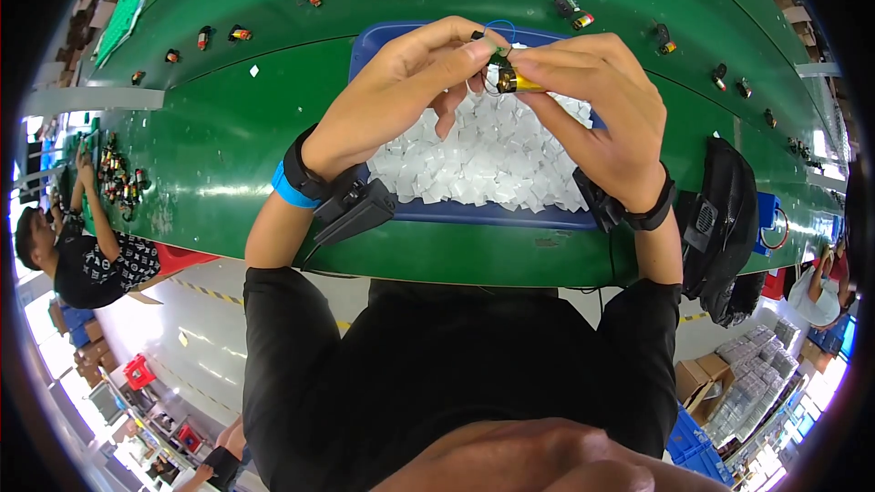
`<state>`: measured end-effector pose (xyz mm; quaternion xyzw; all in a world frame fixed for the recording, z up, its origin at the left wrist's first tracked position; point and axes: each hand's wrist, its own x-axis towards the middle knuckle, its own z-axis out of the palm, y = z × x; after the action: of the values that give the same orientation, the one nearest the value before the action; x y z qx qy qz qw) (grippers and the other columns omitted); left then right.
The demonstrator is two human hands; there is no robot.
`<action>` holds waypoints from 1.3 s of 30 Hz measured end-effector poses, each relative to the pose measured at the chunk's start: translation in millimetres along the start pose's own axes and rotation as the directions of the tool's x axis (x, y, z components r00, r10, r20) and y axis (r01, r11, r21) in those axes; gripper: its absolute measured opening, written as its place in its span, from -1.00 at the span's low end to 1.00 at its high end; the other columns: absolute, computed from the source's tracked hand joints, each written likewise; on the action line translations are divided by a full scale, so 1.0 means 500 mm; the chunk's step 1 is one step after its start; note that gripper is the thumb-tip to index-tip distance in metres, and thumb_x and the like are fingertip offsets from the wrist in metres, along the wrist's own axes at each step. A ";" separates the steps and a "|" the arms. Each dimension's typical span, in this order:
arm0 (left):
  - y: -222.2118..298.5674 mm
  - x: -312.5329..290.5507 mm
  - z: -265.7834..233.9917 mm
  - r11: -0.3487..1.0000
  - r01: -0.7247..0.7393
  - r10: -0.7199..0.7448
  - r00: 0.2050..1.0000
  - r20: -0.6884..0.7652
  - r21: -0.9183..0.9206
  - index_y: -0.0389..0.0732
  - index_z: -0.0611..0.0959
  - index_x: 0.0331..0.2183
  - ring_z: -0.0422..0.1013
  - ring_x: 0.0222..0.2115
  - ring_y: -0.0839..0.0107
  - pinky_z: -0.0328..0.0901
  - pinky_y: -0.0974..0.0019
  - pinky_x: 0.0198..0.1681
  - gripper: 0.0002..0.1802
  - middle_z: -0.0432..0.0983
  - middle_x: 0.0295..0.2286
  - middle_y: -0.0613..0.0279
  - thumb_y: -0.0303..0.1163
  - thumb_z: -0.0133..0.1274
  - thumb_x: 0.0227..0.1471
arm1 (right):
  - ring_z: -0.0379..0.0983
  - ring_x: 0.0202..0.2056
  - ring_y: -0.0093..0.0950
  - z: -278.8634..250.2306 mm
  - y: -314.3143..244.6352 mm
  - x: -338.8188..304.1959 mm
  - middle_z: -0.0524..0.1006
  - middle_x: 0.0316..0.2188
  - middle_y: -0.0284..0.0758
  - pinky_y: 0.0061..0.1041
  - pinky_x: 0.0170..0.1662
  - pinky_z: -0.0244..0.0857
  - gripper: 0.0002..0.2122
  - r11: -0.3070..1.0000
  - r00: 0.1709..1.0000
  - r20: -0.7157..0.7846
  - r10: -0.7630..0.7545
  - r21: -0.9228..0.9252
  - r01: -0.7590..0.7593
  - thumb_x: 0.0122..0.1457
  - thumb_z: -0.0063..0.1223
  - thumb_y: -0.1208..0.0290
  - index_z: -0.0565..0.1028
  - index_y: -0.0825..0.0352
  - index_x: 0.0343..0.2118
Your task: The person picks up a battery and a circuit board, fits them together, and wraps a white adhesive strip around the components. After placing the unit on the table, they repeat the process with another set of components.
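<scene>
Many small batteries (118, 178) with dark fittings lie heaped at the left of the long green table (210, 164); a co-worker (87, 264) in a black patterned shirt sits there, arms reaching toward the heap; single batteries (241, 34) lie spaced out along the table's far side, running on to the right. A blue band (292, 188) and a black strap circle the left wrist, with a black device (360, 211) just beside it; the left hand (410, 73) has thumb and forefinger pinching a small green piece (499, 56), the other fingers loosely curled below. Beneath both hands, a blue tray (437, 211) is filled with white paper bits (474, 164); a thin blue wire (499, 24) loops up above the fingertips. One yellow battery (519, 83) is held over the far part of the tray, lying crosswise, its dark end leftward and next to the green piece; the right hand (611, 96) pinches it between thumb and fingers, those fingers lying close together; a black strap circles the right wrist too. Farther right, a black bag (723, 219) rests at the table edge, a blue box (769, 219) just beyond it; another person (816, 296) in a pale top is at the far right.
</scene>
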<state>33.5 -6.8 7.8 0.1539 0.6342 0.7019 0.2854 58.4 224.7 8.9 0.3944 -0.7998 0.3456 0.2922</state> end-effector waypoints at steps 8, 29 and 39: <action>0.004 0.004 -0.002 0.998 0.011 -0.011 1.000 0.003 -0.061 -0.23 0.58 -0.04 0.33 -0.59 0.60 0.27 0.48 -0.54 -0.61 0.51 -0.34 0.24 -0.12 -0.05 0.33 | 0.58 -0.21 -0.34 0.005 0.000 0.002 0.68 -0.23 -0.30 -0.48 -0.20 0.44 -0.66 1.000 1.000 -0.004 -0.008 0.022 0.008 -0.13 0.42 0.65 0.62 0.36 -0.21; -0.010 -0.017 0.032 0.847 -0.188 0.261 0.962 -0.082 0.497 -0.28 0.59 -0.03 0.42 -0.49 0.58 0.36 0.46 -0.39 -0.64 0.49 -0.35 0.25 -0.45 0.21 0.12 | 0.52 -0.29 -0.39 0.014 0.002 0.002 0.63 -0.33 -0.39 -0.52 -0.29 0.41 -0.71 0.959 0.995 -0.064 -0.081 -0.275 0.061 -0.24 0.40 0.66 0.69 0.30 -0.35; -0.043 0.004 0.037 0.757 -0.364 0.511 0.847 -0.145 0.543 -0.25 0.69 -0.15 0.48 -0.48 0.47 0.39 0.46 -0.40 -0.66 0.57 -0.39 0.24 -0.36 0.33 0.02 | 0.49 -0.34 -0.45 0.016 -0.003 0.010 0.58 -0.40 -0.41 -0.57 -0.41 0.39 -0.70 0.957 0.985 -0.124 -0.117 -0.280 0.079 -0.22 0.39 0.61 0.68 0.29 -0.32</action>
<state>47.0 10.0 -10.8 0.2647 0.7720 0.5770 -0.0321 55.5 215.6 8.2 0.3644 -0.7970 0.2434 0.4156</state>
